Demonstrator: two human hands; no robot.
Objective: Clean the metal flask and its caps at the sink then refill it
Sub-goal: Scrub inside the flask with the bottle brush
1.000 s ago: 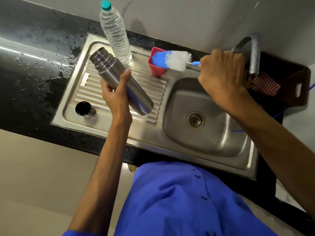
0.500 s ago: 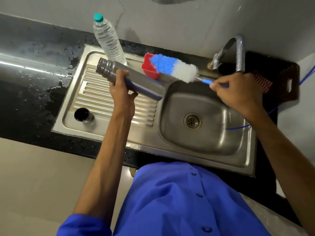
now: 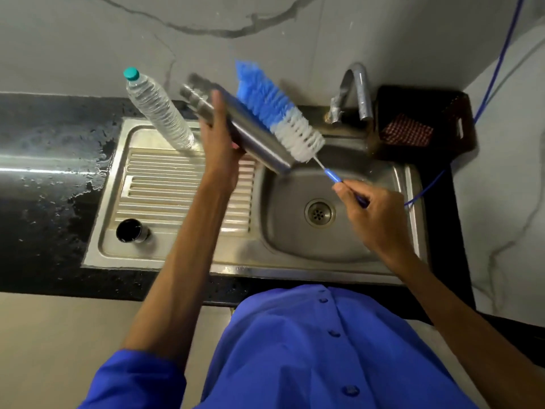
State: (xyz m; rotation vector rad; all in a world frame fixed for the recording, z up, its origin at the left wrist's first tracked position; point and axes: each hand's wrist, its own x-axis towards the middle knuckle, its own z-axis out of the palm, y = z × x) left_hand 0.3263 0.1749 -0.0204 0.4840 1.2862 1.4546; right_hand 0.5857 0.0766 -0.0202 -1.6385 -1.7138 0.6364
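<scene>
- Presently the metal flask (image 3: 253,137) is gripped round its middle by the left hand (image 3: 219,143), tilted above the sink (image 3: 295,255), mouth end raised toward the wall.
- The brush (image 3: 277,113) is pinched by its thin handle in the right hand (image 3: 371,211), bristles lying against the flask's side.
- For a good scrub, the flask is best turned so the bristles can be fed into its mouth.
- One cap (image 3: 132,230) is left on the drainboard.

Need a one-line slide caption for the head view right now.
Left hand holds the tilted metal flask over the sink; right hand lays the bottle brush along its side.
</scene>
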